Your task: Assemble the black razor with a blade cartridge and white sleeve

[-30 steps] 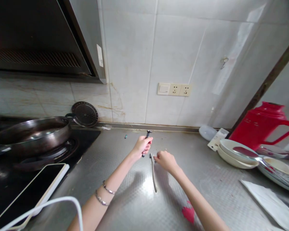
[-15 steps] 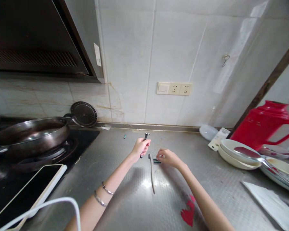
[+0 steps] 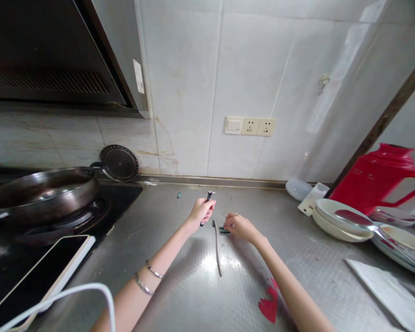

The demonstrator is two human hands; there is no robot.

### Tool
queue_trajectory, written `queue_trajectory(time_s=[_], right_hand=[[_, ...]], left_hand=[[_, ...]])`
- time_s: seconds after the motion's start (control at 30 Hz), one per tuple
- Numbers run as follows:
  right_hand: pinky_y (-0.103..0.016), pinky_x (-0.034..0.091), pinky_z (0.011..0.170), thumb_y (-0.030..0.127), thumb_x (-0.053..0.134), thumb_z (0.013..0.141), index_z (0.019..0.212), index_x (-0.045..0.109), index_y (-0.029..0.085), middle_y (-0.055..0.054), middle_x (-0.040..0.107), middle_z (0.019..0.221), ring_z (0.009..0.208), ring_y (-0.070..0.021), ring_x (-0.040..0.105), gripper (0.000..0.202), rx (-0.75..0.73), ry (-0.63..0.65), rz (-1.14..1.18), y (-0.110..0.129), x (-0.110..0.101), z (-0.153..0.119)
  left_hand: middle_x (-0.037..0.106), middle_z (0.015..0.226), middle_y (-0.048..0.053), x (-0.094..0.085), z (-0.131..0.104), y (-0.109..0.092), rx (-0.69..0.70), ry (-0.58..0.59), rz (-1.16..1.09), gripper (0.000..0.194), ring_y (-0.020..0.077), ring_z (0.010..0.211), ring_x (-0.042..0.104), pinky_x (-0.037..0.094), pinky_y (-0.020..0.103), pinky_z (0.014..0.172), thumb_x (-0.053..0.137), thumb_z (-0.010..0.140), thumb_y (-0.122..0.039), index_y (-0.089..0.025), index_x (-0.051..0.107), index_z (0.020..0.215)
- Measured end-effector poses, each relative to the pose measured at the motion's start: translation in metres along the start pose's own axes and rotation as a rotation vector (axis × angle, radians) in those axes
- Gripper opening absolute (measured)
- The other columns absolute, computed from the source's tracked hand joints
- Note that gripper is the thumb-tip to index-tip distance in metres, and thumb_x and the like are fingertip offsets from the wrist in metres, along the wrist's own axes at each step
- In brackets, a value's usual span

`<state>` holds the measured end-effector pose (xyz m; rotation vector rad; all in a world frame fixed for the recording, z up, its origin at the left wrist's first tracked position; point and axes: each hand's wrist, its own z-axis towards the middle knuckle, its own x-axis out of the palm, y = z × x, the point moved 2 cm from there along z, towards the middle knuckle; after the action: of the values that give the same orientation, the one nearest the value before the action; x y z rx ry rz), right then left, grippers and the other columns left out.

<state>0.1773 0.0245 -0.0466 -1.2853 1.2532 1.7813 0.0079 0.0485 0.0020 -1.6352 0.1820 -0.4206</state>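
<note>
My left hand [image 3: 201, 213] is closed around the dark handle of a small razor [image 3: 209, 196], whose T-shaped silver head sticks up above the fist. To its right, my right hand [image 3: 241, 226] reaches down to the counter, fingers bent and tips together at small dark-green pieces [image 3: 224, 231]. The fingertips partly cover these pieces, and one seems to be between them. A thin grey stick [image 3: 218, 253] with a black end lies between the hands. Farther back lies another small green piece [image 3: 179, 195], apart from both hands.
On the left, a steel pan [image 3: 43, 193] sits on the stove, and a phone [image 3: 41, 281] with a white cable [image 3: 86, 287] lies in front. A red thermos [image 3: 375, 177], stacked bowls [image 3: 342, 226] and a white paper [image 3: 387, 293] are on the right. Wall sockets [image 3: 250, 126] are behind.
My right hand's fingertips have shifted very slightly towards the green pieces. The left hand keeps its hold on the razor, and the view has moved a little.
</note>
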Motion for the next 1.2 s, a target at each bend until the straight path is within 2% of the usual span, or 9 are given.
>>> queue_trajectory(time_s=[0.2, 0.5, 0.63, 0.77, 0.87, 0.93, 1.07, 1.2], right_hand=[[-0.02, 0.039, 0.074, 0.022, 0.044, 0.082, 0.084, 0.07, 0.017, -0.007, 0.064, 0.094, 0.082, -0.0136, 0.058, 0.026, 0.015, 0.007, 0.015, 0.001, -0.001, 0.0], [-0.024, 0.041, 0.079, 0.02, 0.047, 0.078, 0.082, 0.069, 0.018, -0.006, 0.065, 0.094, 0.085, -0.0151, 0.059, 0.023, -0.002, -0.04, 0.117, -0.001, -0.004, 0.0], [-0.027, 0.044, 0.076, 0.026, 0.047, 0.079, 0.083, 0.068, 0.017, -0.005, 0.067, 0.085, 0.081, -0.0166, 0.06, 0.023, -0.017, -0.143, 0.254, 0.005, -0.022, 0.003], [-0.024, 0.049, 0.06, 0.033, 0.049, 0.08, 0.088, 0.067, 0.016, -0.004, 0.067, 0.081, 0.073, -0.0155, 0.06, 0.026, -0.052, -0.194, 0.421, 0.023, -0.053, 0.009], [-0.021, 0.049, 0.047, 0.035, 0.05, 0.078, 0.09, 0.066, 0.015, -0.004, 0.066, 0.08, 0.07, -0.0152, 0.059, 0.028, -0.111, -0.233, 0.522, 0.039, -0.074, 0.013], [-0.021, 0.049, 0.045, 0.035, 0.052, 0.078, 0.091, 0.067, 0.015, -0.004, 0.066, 0.079, 0.07, -0.0153, 0.059, 0.028, -0.141, -0.272, 0.565, 0.047, -0.084, 0.015], [-0.021, 0.051, 0.045, 0.035, 0.053, 0.077, 0.094, 0.068, 0.017, -0.004, 0.067, 0.08, 0.072, -0.0154, 0.06, 0.029, -0.178, -0.32, 0.618, 0.055, -0.092, 0.016], [-0.021, 0.051, 0.043, 0.035, 0.056, 0.076, 0.097, 0.068, 0.017, -0.005, 0.068, 0.08, 0.067, -0.0145, 0.06, 0.031, -0.184, -0.324, 0.68, 0.052, -0.091, 0.017]], left_hand=[[0.024, 0.036, -0.011, -0.001, 0.0, 0.0, -0.001, -0.005, 0.002, 0.024, 0.0015, 0.027, 0.018, 0.011, 0.016, 0.029, 0.053, 0.071, -0.03, -0.018, 0.039, 0.056], [0.024, 0.036, -0.011, -0.004, 0.002, -0.003, 0.011, -0.013, -0.007, 0.026, 0.0014, 0.027, 0.018, 0.01, 0.016, 0.03, 0.055, 0.071, -0.032, -0.018, 0.04, 0.055], [0.027, 0.034, -0.011, -0.006, 0.001, -0.008, 0.071, -0.035, 0.034, 0.027, 0.0009, 0.027, 0.018, 0.011, 0.016, 0.03, 0.059, 0.069, -0.037, -0.016, 0.046, 0.059], [0.033, 0.034, -0.01, -0.008, -0.003, -0.015, 0.13, -0.102, 0.175, 0.03, 0.002, 0.027, 0.023, 0.014, 0.016, 0.031, 0.063, 0.066, -0.041, -0.013, 0.057, 0.075], [0.033, 0.035, -0.01, -0.008, -0.006, -0.021, 0.164, -0.081, 0.235, 0.033, 0.003, 0.028, 0.026, 0.017, 0.016, 0.031, 0.064, 0.067, -0.041, -0.012, 0.06, 0.082], [0.032, 0.036, -0.01, -0.007, -0.008, -0.024, 0.183, -0.056, 0.249, 0.031, 0.0027, 0.029, 0.026, 0.017, 0.016, 0.031, 0.063, 0.067, -0.041, -0.013, 0.059, 0.078], [0.03, 0.039, -0.01, -0.008, -0.01, -0.029, 0.202, -0.013, 0.232, 0.03, 0.0019, 0.03, 0.024, 0.017, 0.016, 0.032, 0.062, 0.068, -0.043, -0.014, 0.056, 0.069], [0.028, 0.038, -0.011, -0.01, -0.012, -0.033, 0.181, 0.017, 0.174, 0.03, 0.0022, 0.03, 0.021, 0.015, 0.017, 0.031, 0.062, 0.069, -0.042, -0.013, 0.059, 0.074]])
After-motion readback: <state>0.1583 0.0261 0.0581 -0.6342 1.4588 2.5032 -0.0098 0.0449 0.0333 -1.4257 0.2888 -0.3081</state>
